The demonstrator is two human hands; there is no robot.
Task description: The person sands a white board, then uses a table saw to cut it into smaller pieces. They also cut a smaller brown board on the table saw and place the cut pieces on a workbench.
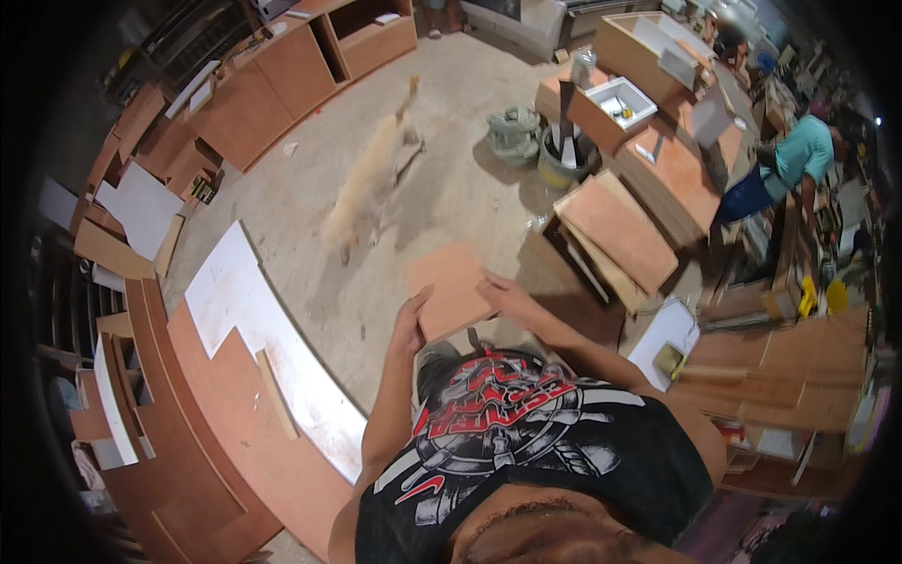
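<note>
A squarish piece of reddish-brown plywood (456, 293) is held out in front of my body, gripped at its two sides. My left hand (411, 321) closes on its left edge, the thumb over the top face. On the opposite edge my right hand (501, 293) has hold of it, with the fingers partly hidden beneath. Below the board lies the concrete floor (442, 207). To my left a long white panel (263, 310) rests on a brown plywood sheet (225, 385), with a thin wooden strip (277, 395) on top.
A blurred light-coloured dog (371, 179) is on the floor ahead. Stacked boards (620, 230), a bucket (567, 160) and a plastic bag (514, 134) stand to the right. Beyond them a person in a teal shirt (808, 155) bends over. Wooden cabinets (254, 103) line the far left.
</note>
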